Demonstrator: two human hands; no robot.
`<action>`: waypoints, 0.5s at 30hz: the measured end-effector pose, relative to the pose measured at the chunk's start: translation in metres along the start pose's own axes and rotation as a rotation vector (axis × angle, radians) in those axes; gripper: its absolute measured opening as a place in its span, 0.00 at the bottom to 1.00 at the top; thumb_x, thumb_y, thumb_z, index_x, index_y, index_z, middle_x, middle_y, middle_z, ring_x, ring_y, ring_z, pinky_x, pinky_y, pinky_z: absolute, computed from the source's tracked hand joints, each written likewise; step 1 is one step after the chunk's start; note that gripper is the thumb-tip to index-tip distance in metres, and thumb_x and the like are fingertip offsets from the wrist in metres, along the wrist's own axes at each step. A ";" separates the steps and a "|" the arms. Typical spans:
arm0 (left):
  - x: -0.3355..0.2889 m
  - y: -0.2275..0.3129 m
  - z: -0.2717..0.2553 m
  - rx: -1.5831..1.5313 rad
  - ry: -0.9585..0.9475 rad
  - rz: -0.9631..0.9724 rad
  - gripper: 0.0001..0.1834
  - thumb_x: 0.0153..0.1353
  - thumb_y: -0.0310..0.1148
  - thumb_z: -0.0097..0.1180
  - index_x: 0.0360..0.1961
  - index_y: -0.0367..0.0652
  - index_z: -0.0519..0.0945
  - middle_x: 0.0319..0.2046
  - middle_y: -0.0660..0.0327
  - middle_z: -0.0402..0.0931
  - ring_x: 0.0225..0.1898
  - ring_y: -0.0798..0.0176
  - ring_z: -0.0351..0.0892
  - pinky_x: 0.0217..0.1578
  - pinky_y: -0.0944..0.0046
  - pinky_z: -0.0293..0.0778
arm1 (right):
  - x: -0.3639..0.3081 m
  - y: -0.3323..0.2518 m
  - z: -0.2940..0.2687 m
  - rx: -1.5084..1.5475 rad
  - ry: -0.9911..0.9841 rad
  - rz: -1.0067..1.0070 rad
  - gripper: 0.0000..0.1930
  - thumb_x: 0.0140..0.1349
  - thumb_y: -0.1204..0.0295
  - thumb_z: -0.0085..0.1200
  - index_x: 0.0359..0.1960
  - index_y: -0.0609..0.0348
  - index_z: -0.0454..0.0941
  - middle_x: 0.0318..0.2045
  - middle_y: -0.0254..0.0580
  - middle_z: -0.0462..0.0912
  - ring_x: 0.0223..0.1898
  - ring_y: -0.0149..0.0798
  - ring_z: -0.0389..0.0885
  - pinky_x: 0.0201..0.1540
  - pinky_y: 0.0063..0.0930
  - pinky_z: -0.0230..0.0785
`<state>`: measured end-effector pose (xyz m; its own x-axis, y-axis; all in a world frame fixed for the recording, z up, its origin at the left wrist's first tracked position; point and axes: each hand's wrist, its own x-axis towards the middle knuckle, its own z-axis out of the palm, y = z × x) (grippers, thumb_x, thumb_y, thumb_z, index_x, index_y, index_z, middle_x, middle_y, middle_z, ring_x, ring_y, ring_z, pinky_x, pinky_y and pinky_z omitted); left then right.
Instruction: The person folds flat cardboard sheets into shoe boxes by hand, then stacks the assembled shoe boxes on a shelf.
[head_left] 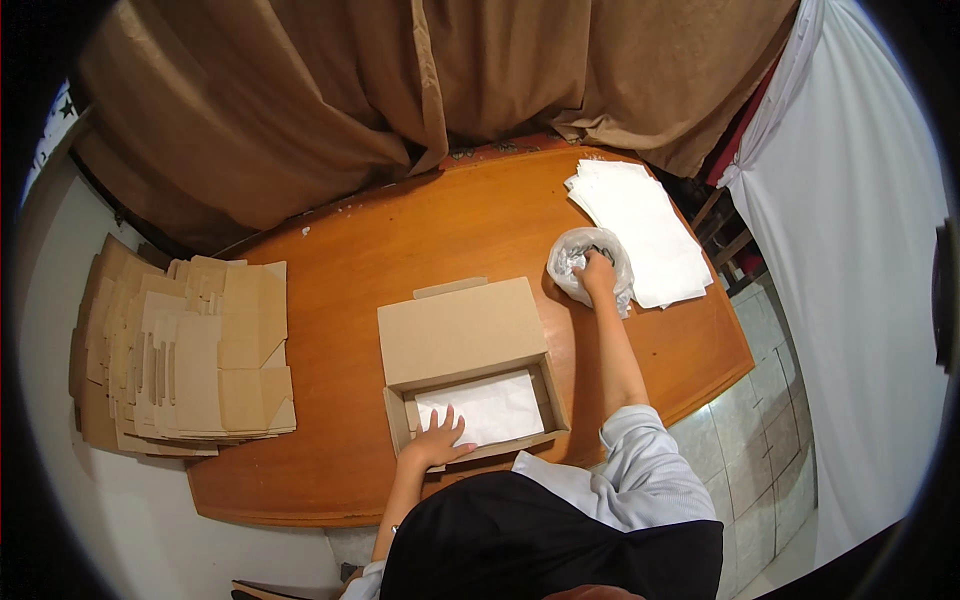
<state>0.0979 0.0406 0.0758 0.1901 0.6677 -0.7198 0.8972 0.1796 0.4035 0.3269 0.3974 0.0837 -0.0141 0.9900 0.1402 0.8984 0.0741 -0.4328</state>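
Note:
An open cardboard box stands near the front edge of the table, its lid folded back away from me. Inside it lies a folded sheet of white paper. My left hand rests at the box's near left corner, fingers spread over the paper and holding nothing. To the right of the box is a whitish plastic bag with its mouth rolled wide. My right hand reaches into this bag with its fingers curled. Something dark shows by the fingertips, too small to name.
A tall pile of flattened cardboard boxes covers the left end of the wooden table. At the right lies a stack of white paper sheets, touching the bag. Brown curtains hang behind the table, and a white cloth hangs to the right.

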 end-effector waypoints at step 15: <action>0.000 0.001 0.007 -0.030 0.053 -0.013 0.47 0.55 0.69 0.35 0.67 0.50 0.46 0.68 0.53 0.28 0.68 0.41 0.27 0.61 0.35 0.37 | -0.145 -0.046 -0.096 1.090 -0.374 -0.091 0.08 0.57 0.75 0.56 0.36 0.66 0.79 0.28 0.35 0.81 0.29 0.24 0.76 0.33 0.17 0.68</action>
<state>0.1013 0.0351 0.0720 0.1560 0.7025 -0.6943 0.8869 0.2099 0.4116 0.3302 0.2386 0.1687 -0.3523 0.9357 0.0166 0.0342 0.0306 -0.9989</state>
